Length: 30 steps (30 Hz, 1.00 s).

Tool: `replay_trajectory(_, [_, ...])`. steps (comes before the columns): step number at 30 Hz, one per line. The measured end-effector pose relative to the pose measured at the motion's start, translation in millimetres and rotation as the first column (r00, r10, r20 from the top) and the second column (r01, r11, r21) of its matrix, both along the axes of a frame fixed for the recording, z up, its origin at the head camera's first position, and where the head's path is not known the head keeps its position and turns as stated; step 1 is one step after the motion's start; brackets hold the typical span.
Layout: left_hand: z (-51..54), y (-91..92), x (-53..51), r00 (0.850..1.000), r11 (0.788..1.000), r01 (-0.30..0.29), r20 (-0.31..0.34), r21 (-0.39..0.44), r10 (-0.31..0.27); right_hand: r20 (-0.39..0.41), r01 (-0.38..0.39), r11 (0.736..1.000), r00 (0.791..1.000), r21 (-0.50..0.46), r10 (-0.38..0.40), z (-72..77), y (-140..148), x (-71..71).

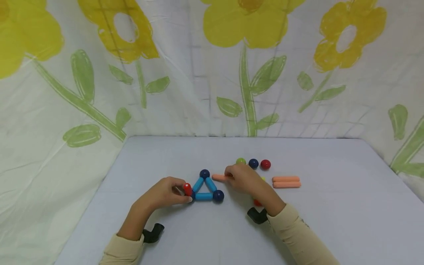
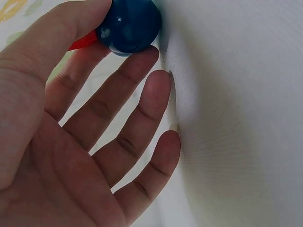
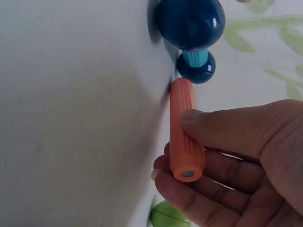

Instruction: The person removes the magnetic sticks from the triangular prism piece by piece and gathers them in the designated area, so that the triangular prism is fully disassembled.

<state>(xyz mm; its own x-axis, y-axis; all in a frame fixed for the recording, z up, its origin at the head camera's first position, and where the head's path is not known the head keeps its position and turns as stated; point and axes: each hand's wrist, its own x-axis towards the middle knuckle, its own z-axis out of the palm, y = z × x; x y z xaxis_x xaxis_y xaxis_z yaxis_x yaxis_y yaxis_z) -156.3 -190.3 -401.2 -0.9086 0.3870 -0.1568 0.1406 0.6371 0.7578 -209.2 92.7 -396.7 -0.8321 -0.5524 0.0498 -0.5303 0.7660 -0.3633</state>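
Observation:
A flat triangle of blue rods [image 1: 203, 196] and dark blue balls lies on the table. My left hand [image 1: 165, 193] is at its near-left corner, where thumb and fingers hold a dark blue ball [image 2: 130, 26]. A red rod [image 1: 187, 189] stands up at that ball, close to the fingers. To the right of the triangle, my right hand [image 1: 244, 178] pinches an orange rod [image 3: 182, 127] between thumb and fingers, its left end pointing at the triangle. A small metal disc shows in the rod's end in the right wrist view.
Behind the right hand sit a green ball [image 1: 240, 161], a dark blue ball [image 1: 253, 163] and a red ball [image 1: 265, 164]. Two orange rods [image 1: 286, 182] lie farther right. The right forearm partly hides a yellow piece and a red-orange piece [image 1: 258, 202]. A flowered curtain [image 1: 212, 73] hangs behind the table.

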Motion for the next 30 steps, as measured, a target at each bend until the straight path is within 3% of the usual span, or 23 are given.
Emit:
replay_trajectory(6, [0.2, 0.1, 0.6, 1.000, 1.000, -0.003, -0.001, -0.002, 0.003, -0.008, 0.030, 0.999, 1.000, -0.016, -0.030, 3.9, 8.2, 5.3])
replay_trajectory(14, [1.2, -0.1, 1.5, 1.000, 1.000, 0.009, -0.022, -0.006, -0.009, -0.053, 0.001, 0.989, 0.999, -0.147, -0.009, 18.1, 49.7, 18.8])
replay_trajectory(18, [1.5, 0.0, 1.6, 0.999, 1.000, 0.020, -0.027, -0.002, -0.020, -0.106, -0.011, 0.990, 0.994, -0.141, -0.004, 20.2, 81.1, 28.2])
replay_trajectory(23, [1.1, 0.8, 1.6, 0.999, 1.000, 0.024, -0.031, -0.003, -0.024, -0.127, 0.034, 0.991, 0.991, -0.131, -0.051, 25.6, 123.3, 43.8])
replay_trajectory(30, [1.4, 0.7, 2.1, 0.999, 1.000, 0.012, -0.032, -0.016, -0.013, -0.064, 0.098, 0.994, 0.993, -0.050, -0.101, 16.3, 166.9, 54.6])
